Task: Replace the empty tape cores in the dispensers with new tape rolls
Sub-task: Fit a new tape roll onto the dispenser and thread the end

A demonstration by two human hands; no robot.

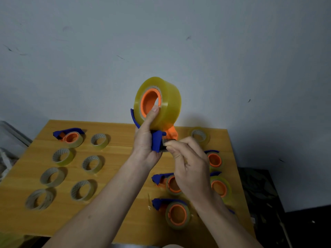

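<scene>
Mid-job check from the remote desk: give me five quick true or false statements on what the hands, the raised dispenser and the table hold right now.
1. The left hand holds the raised dispenser above the table. True.
2. The raised dispenser carries a full tape roll. True.
3. The right hand rests flat on the table. False: it pinches at the dispenser's front end.
4. The roll's hub is green. False: it is orange.
5. Loose cores lie on the table's left side. True.
</scene>
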